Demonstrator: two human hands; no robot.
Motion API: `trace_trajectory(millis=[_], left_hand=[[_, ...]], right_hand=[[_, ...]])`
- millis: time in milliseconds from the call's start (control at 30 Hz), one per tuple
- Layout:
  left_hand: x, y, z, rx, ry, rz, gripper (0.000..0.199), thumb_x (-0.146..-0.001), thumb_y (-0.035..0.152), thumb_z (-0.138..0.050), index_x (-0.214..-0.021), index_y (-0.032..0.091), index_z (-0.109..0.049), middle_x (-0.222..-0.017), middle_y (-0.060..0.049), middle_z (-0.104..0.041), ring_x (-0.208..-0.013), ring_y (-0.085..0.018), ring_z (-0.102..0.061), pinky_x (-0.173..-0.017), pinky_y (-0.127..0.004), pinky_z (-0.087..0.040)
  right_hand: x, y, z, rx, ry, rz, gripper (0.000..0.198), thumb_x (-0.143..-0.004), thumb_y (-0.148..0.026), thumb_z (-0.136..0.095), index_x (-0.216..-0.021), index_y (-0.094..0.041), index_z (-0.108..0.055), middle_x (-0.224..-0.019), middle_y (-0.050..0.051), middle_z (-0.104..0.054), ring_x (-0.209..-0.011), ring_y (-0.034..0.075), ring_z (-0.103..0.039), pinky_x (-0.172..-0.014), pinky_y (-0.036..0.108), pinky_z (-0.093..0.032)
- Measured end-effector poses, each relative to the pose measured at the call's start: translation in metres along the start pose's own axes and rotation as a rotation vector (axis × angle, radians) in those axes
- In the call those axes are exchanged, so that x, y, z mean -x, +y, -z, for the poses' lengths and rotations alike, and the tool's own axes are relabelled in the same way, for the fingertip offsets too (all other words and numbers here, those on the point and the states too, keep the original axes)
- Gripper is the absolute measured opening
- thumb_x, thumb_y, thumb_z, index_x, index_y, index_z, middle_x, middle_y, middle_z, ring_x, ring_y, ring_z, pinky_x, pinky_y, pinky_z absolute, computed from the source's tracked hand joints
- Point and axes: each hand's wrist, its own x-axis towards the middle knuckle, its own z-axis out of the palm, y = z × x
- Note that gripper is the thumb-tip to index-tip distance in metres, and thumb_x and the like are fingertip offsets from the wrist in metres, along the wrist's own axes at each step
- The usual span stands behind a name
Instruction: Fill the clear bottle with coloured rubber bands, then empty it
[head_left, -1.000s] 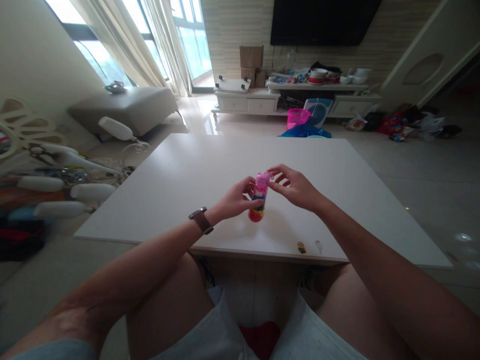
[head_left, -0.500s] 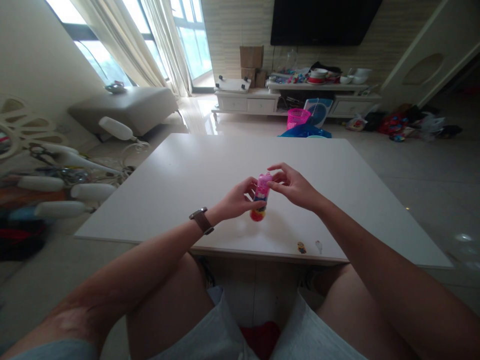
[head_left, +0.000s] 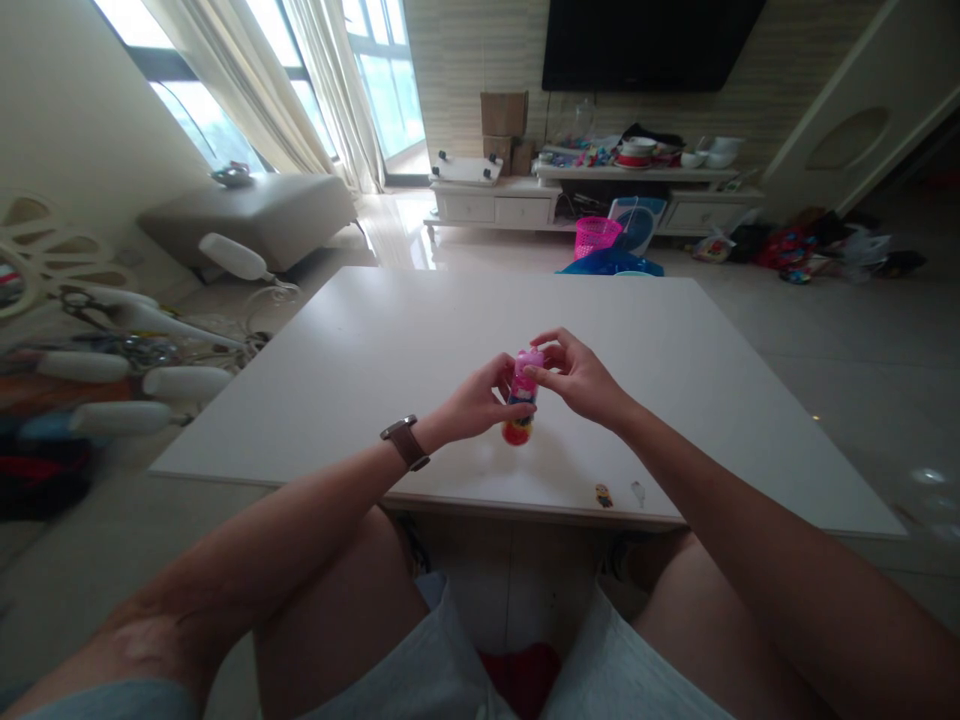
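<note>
A small colourful bottle with a pink top, a dark printed middle and a red and yellow bottom is held tilted just above the white table. My left hand wraps round its middle from the left, thumb across the front. From the right, my right hand grips the pink top, with the thumb in front and the fingers curled behind and over it. Near the table's front edge lie a small yellow minion-like figure and a small whitish piece.
Several white-padded arms of a rack stand beside the table's left edge. Past the far edge are a blue plastic object and a pink basket. A low TV cabinet lines the wall. My knees are under the front edge.
My right hand has moved slightly left, closing in on the bottle's pink top. My left hand and the bottle have hardly moved.
</note>
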Motion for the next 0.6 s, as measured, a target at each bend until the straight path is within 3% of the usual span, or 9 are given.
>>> trace_trajectory(millis=[400,600], left_hand=[[-0.0012,0.0036,0.0016,-0.052,0.066,0.001,0.043,-0.078,0.036,-0.081,-0.108,0.019,-0.055,-0.099,-0.004,-0.067,-0.079,-0.013,-0.062,-0.065,-0.024,-0.051],[-0.0015,0.0013,0.0005,-0.033,0.059,0.022,0.046,-0.079,0.038,-0.08,-0.113,0.019,-0.055,-0.1,-0.005,-0.068,-0.086,-0.016,-0.064,-0.068,-0.025,-0.052]], right_hand=[[0.0002,0.0038,-0.0035,-0.001,0.003,-0.075,0.063,-0.064,-0.04,-0.087,-0.115,-0.024,-0.053,-0.105,0.003,-0.066,-0.083,0.019,-0.067,-0.069,0.034,-0.058],[-0.0005,0.0051,-0.0052,0.021,0.043,-0.066,0.062,-0.062,-0.039,-0.088,-0.112,-0.023,-0.054,-0.102,0.003,-0.067,-0.08,0.019,-0.068,-0.067,0.033,-0.058]])
